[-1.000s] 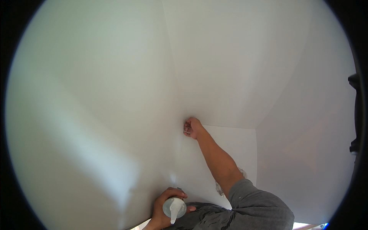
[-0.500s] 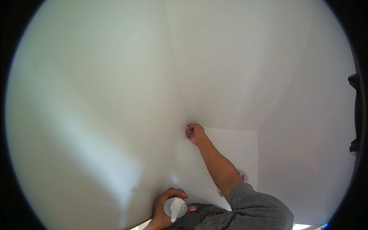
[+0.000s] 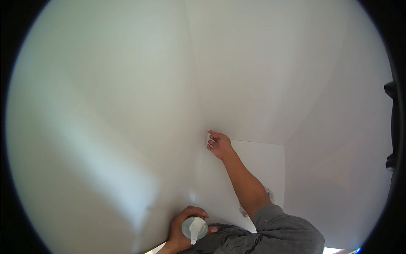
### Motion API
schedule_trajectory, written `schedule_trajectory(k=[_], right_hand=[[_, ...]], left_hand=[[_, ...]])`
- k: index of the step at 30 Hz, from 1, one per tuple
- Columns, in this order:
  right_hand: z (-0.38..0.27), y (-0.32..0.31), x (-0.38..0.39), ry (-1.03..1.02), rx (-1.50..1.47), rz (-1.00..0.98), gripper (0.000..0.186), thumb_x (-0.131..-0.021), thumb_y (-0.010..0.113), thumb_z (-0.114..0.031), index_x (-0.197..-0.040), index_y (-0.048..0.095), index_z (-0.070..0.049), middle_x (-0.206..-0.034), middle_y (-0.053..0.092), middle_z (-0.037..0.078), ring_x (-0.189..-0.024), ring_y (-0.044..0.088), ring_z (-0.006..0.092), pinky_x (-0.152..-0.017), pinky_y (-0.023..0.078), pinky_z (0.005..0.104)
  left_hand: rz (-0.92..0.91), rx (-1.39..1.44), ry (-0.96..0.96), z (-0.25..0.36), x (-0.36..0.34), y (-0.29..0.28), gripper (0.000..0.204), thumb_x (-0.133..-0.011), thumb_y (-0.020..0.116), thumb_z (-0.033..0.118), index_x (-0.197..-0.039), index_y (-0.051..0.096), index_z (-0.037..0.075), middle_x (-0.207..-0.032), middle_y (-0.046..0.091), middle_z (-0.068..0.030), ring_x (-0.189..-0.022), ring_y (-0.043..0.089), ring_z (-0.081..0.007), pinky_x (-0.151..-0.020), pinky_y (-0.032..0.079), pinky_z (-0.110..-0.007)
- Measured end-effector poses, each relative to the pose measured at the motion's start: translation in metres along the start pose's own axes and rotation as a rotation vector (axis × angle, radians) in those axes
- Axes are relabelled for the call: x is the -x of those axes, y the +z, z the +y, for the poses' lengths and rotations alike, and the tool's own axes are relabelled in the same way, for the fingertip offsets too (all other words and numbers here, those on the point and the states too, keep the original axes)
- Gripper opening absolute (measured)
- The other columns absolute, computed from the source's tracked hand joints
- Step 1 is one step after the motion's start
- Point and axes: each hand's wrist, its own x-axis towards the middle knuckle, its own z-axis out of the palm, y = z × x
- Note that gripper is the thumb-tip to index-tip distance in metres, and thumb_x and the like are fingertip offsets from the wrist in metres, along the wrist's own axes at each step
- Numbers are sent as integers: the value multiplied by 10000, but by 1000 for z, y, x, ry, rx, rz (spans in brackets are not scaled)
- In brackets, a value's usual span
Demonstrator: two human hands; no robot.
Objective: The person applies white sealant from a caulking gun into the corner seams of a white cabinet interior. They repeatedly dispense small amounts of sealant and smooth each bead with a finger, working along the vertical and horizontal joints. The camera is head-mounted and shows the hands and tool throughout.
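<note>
At the lower edge of the view, a tube (image 3: 186, 230) was grasped in the left hand (image 3: 178, 226), its round grey end turned up toward the camera and its white tapered nozzle (image 3: 195, 233) angled toward the picture's lower edge. The tube was held in front of a dark grey shirt (image 3: 222, 239) and near the left wall (image 3: 105, 106). Well apart from it, the right hand (image 3: 220, 144) was stretched out to the corner (image 3: 200, 99) formed by the left wall and the facing wall (image 3: 258, 80). Its fingers were bent toward the corner; something small and whitish was seen beside them, but whether it was being gripped could not be told. Below the facing wall, a pale flat panel (image 3: 262, 160) was bordered by the right wall (image 3: 338, 148). Behind the right forearm (image 3: 244, 180), a crumpled greyish thing (image 3: 270, 194) was partly hidden. A bright streak of light was cast across the left wall.
</note>
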Motion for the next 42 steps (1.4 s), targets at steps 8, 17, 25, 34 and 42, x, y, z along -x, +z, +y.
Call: schedule_trajectory(k=[8, 17, 25, 34, 42], right_hand=[[14, -38, 14, -87, 800, 166, 430, -964, 547, -168, -1355, 676, -44, -901, 610, 34, -782, 592, 136, -831, 582, 409], [13, -48, -25, -636, 1635, 91, 417, -949, 558, -145, -1323, 682, -5, -1239, 647, 282, -1153, 641, 444, -1036, 520, 480], [14, -41, -19, -648, 1806, 56, 436, -942, 542, -118, -1349, 648, -3, -1322, 618, 237, -1170, 646, 414, -1012, 540, 475], [13, -39, -14, -623, 1902, 33, 440, -935, 541, -104, -1351, 641, -3, -1302, 632, 213, -1155, 661, 390, -994, 551, 481], [29, -43, 7, -604, 1967, -1, 482, -934, 534, -92, -1403, 607, -8, -1264, 635, 196, -1114, 673, 375, -956, 567, 474]], left_hand=[[-4, -13, -3, -6, -2, 0, 613, -691, 998, 87, -1149, 590, 97, -1076, 702, -86, -1016, 685, -209, -907, 548, -362], [-2, 39, -9, -12, -2, 1, 617, -691, 997, 91, -1153, 587, 98, -1071, 705, -84, -1018, 686, -204, -908, 552, -367], [-18, 19, 9, -14, -3, -1, 618, -696, 996, 97, -1154, 581, 99, -1072, 706, -83, -1026, 687, -205, -911, 552, -366], [-7, -5, 9, -13, -2, -1, 620, -694, 998, 93, -1154, 583, 104, -1072, 705, -75, -1008, 681, -192, -899, 542, -350], [18, 57, -37, -12, -1, 0, 513, -702, 989, 82, -1093, 658, 98, -1087, 676, -57, -997, 670, -171, -897, 551, -319]])
